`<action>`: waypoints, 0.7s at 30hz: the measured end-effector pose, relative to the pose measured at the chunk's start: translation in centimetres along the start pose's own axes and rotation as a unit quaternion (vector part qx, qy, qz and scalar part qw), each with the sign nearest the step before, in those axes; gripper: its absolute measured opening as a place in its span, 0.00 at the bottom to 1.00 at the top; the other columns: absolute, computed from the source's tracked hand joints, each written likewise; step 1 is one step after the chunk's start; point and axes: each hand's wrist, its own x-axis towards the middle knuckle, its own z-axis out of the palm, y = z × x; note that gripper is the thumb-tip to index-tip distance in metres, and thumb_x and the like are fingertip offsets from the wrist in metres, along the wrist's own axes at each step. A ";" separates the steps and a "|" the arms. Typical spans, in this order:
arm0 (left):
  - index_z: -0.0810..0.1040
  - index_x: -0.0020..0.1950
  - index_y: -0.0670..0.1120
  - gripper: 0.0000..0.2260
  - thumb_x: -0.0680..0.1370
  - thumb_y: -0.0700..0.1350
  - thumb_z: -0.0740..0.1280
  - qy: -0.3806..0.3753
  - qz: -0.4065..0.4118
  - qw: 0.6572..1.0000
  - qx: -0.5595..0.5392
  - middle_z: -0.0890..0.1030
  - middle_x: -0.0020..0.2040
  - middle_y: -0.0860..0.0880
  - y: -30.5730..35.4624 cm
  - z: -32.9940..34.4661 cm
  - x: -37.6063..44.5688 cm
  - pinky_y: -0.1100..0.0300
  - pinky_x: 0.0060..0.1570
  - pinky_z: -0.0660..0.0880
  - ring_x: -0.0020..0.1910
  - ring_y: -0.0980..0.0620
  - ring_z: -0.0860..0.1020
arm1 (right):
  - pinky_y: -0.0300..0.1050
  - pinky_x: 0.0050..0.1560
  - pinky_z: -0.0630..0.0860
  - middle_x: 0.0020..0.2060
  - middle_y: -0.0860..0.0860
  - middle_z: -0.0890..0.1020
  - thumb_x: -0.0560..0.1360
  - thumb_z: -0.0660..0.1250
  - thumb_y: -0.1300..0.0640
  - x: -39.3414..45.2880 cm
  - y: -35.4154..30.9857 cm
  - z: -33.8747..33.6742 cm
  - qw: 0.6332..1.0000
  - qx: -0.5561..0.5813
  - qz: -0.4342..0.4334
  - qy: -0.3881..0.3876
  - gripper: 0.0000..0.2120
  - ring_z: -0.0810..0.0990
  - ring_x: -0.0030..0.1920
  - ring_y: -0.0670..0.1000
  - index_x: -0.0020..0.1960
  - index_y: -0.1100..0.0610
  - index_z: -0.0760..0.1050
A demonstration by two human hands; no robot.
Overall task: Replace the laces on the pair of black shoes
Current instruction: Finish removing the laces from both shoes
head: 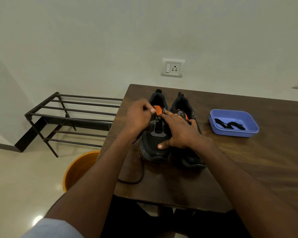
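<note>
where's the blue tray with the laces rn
In the head view, the blue tray sits on the wooden table, to the right of the two black shoes, holding black laces.

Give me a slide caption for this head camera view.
Left hand pinches a lace at the left black shoe while the right hand steadies it; spare laces wait in a blue tray.

— What does the room look like?
— A plain pale wall (110,40) carries a white switch-and-socket plate (172,67). Below it stands a dark wooden table (248,160).
— And left of it?
— A black metal rack (70,117) with bar shelves stands on a glossy cream floor (24,177), an orange bucket (77,169) just beside the table's edge.
</note>
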 end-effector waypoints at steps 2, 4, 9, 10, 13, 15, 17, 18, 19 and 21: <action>0.75 0.50 0.43 0.06 0.85 0.38 0.61 0.052 -0.095 0.969 -0.223 0.87 0.46 0.47 0.9 -0.9 0.1 0.63 0.41 0.79 0.46 0.53 0.86 | 0.78 0.75 0.46 0.84 0.45 0.46 0.66 0.79 0.35 0.0 0.1 0.0 1.000 0.007 0.000 -0.003 0.59 0.46 0.84 0.55 0.84 0.42 0.46; 0.71 0.49 0.46 0.09 0.86 0.37 0.56 0.066 -0.154 0.912 -0.374 0.84 0.40 0.48 1.1 -1.6 0.3 0.54 0.44 0.80 0.40 0.49 0.87 | 0.78 0.75 0.46 0.84 0.44 0.46 0.66 0.79 0.35 0.0 0.1 -0.1 1.000 0.010 -0.002 -0.006 0.58 0.46 0.84 0.54 0.84 0.41 0.46; 0.74 0.52 0.45 0.06 0.86 0.42 0.59 0.018 -0.119 0.982 -0.144 0.78 0.43 0.48 0.1 -0.4 0.3 0.55 0.39 0.80 0.33 0.54 0.78 | 0.78 0.76 0.45 0.84 0.45 0.46 0.66 0.79 0.35 -0.1 -0.1 -0.2 1.000 0.006 -0.003 -0.005 0.58 0.46 0.84 0.54 0.84 0.41 0.46; 0.77 0.53 0.46 0.03 0.85 0.44 0.63 -0.017 -0.059 0.998 -0.018 0.79 0.45 0.49 -0.2 0.1 0.3 0.56 0.43 0.81 0.39 0.55 0.80 | 0.78 0.76 0.45 0.84 0.45 0.46 0.66 0.79 0.35 -0.1 -0.1 -0.2 1.000 0.006 -0.001 -0.004 0.58 0.46 0.84 0.54 0.84 0.42 0.45; 0.81 0.47 0.48 0.02 0.79 0.42 0.72 -0.141 0.049 0.976 0.156 0.82 0.45 0.51 -0.4 1.2 -0.1 0.57 0.50 0.80 0.45 0.56 0.80 | 0.77 0.76 0.45 0.84 0.45 0.46 0.67 0.78 0.35 -0.1 -0.2 -0.2 1.000 0.002 0.006 -0.005 0.59 0.46 0.84 0.54 0.84 0.44 0.44; 0.82 0.46 0.47 0.03 0.78 0.40 0.73 -0.149 0.056 0.968 0.192 0.83 0.45 0.51 -0.1 1.4 -0.2 0.55 0.53 0.81 0.45 0.56 0.80 | 0.77 0.76 0.46 0.84 0.45 0.46 0.67 0.78 0.35 -0.1 -0.3 -0.2 1.000 0.001 0.005 -0.005 0.59 0.46 0.84 0.53 0.84 0.44 0.44; 0.83 0.45 0.47 0.03 0.77 0.40 0.75 -0.136 0.068 0.965 0.213 0.83 0.43 0.51 0.0 1.4 -0.1 0.54 0.53 0.81 0.44 0.55 0.81 | 0.77 0.76 0.46 0.84 0.44 0.46 0.66 0.78 0.35 -0.2 -0.3 -0.2 1.000 0.006 0.004 0.000 0.59 0.46 0.84 0.53 0.84 0.44 0.44; 0.83 0.45 0.47 0.03 0.76 0.41 0.75 -0.131 0.074 0.963 0.222 0.83 0.42 0.51 0.0 1.5 -0.1 0.53 0.54 0.81 0.44 0.54 0.81 | 0.77 0.76 0.46 0.84 0.44 0.46 0.66 0.78 0.35 -0.3 -0.3 -0.2 1.000 0.007 0.004 0.001 0.59 0.47 0.84 0.53 0.84 0.44 0.44; 0.83 0.45 0.47 0.03 0.76 0.41 0.75 -0.126 0.078 0.961 0.232 0.83 0.42 0.50 0.1 1.6 -0.1 0.53 0.54 0.81 0.44 0.53 0.81 | 0.77 0.76 0.46 0.84 0.44 0.46 0.66 0.78 0.35 -0.3 -0.3 -0.3 1.000 0.008 0.004 0.002 0.59 0.47 0.84 0.53 0.84 0.44 0.44; 0.83 0.43 0.46 0.03 0.77 0.42 0.75 -0.109 0.088 0.954 0.266 0.82 0.42 0.49 0.1 1.9 -0.1 0.51 0.57 0.80 0.47 0.51 0.80 | 0.77 0.76 0.45 0.84 0.44 0.47 0.66 0.78 0.34 -0.3 -0.3 -0.3 1.000 0.010 0.003 0.004 0.59 0.47 0.84 0.53 0.84 0.43 0.45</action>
